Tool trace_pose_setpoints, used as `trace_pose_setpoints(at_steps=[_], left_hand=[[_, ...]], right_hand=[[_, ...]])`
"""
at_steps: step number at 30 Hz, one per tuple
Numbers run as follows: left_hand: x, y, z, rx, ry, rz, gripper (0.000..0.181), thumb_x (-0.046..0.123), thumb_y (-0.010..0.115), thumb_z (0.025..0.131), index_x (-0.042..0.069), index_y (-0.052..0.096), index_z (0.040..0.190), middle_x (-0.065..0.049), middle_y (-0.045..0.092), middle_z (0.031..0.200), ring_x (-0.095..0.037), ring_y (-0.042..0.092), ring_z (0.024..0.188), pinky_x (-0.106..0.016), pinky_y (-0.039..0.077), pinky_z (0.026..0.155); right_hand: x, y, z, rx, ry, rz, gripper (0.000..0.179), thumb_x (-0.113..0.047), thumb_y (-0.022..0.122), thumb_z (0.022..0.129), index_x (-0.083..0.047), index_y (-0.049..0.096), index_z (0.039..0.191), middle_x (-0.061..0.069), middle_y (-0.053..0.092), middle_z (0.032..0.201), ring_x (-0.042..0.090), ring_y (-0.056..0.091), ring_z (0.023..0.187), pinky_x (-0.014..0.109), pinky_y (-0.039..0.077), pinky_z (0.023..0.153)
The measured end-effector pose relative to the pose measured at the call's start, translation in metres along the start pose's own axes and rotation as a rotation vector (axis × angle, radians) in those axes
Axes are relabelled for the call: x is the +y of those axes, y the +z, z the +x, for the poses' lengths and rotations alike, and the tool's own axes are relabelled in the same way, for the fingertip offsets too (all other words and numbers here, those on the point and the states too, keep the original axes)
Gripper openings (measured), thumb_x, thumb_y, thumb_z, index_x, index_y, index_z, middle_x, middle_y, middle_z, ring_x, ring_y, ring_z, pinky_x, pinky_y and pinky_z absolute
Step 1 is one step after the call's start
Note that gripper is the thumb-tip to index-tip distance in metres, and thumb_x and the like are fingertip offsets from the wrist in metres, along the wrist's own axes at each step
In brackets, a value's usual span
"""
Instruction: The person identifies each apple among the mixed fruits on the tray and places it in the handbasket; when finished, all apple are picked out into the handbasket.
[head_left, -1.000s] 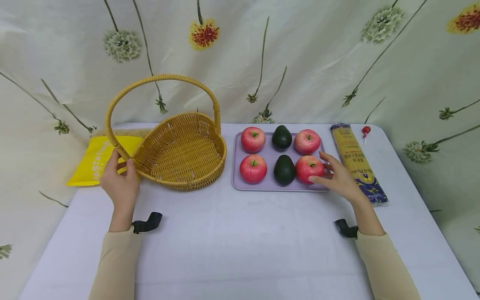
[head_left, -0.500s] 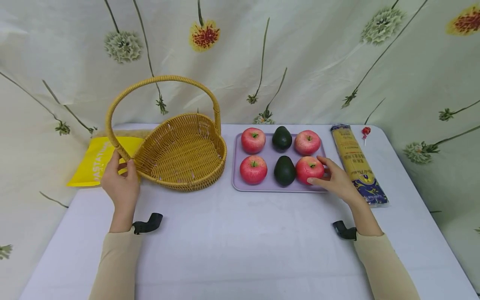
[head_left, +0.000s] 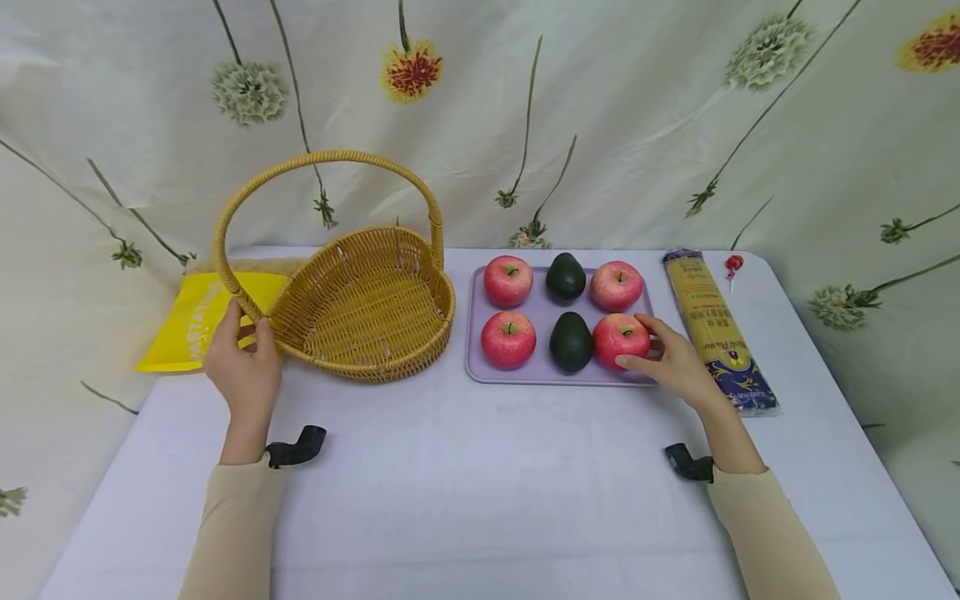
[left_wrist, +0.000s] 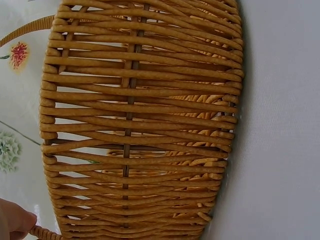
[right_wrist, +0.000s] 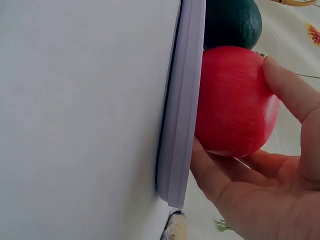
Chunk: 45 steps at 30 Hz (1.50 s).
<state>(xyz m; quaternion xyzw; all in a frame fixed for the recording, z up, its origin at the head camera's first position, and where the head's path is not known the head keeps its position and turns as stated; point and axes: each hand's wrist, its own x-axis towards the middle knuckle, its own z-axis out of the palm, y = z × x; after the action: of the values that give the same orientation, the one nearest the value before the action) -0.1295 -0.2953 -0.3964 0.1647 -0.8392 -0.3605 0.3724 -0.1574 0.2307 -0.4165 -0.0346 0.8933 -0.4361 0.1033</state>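
My left hand pinches the lower left end of the arched handle on a tan wicker basket; nothing lies inside the basket. In the left wrist view the woven side of the basket fills most of the frame, with a fingertip on the wrapped handle at the lower left corner. My right hand grips the front right red apple, thumb on its near side and fingers behind it. That apple sits on a lilac tray, against a dark avocado. Another avocado and several apples share the tray.
A yellow pasta bag lies left of the basket, partly behind it. Right of the tray are a long spaghetti packet and a red lollipop. A flowered cloth hangs behind the white table.
My right hand has shifted slightly left and its fingers have closed in around the front right apple. The left hand keeps its hold on the basket handle; the basket has not moved.
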Motion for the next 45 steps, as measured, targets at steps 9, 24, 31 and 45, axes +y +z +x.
trace_pose_setpoints(at_steps=[9,24,31,45], left_hand=[[0.000,-0.002,0.000,-0.012,-0.010,0.004,0.038,0.015,0.056,0.097,0.012,0.060,0.135,-0.012,0.068,0.122,-0.025,0.064,0.097,-0.001,0.041,0.070],[0.001,-0.001,0.002,0.004,0.031,0.000,0.034,0.011,0.056,0.097,0.003,0.061,0.129,-0.017,0.068,0.119,-0.028,0.064,0.096,-0.002,0.039,0.071],[-0.001,0.000,0.002,0.004,0.020,0.006,0.033,0.012,0.056,0.097,0.004,0.062,0.129,-0.017,0.068,0.119,-0.029,0.065,0.097,0.001,0.035,0.070],[-0.003,0.000,0.001,0.007,0.039,-0.004,0.033,0.009,0.057,0.096,0.002,0.062,0.128,-0.020,0.068,0.117,-0.033,0.066,0.098,0.003,0.033,0.069]], right_hand=[[-0.016,-0.011,-0.001,0.040,-0.022,-0.005,0.081,-0.032,0.070,0.089,-0.005,0.028,0.153,0.022,0.037,0.151,0.042,0.041,0.132,0.057,0.048,0.098],[-0.110,0.014,0.027,0.020,-0.209,0.038,0.081,-0.026,0.077,0.084,-0.010,0.034,0.151,0.013,0.046,0.145,0.032,0.050,0.125,0.049,0.051,0.098],[-0.156,0.060,0.049,-0.061,-0.300,0.078,0.083,-0.031,0.079,0.081,-0.013,0.037,0.150,0.008,0.050,0.145,0.028,0.054,0.124,0.045,0.051,0.098],[-0.227,0.171,0.085,-0.111,-0.406,0.061,0.081,-0.034,0.080,0.080,-0.010,0.041,0.147,0.005,0.052,0.144,0.018,0.055,0.124,0.031,0.048,0.103]])
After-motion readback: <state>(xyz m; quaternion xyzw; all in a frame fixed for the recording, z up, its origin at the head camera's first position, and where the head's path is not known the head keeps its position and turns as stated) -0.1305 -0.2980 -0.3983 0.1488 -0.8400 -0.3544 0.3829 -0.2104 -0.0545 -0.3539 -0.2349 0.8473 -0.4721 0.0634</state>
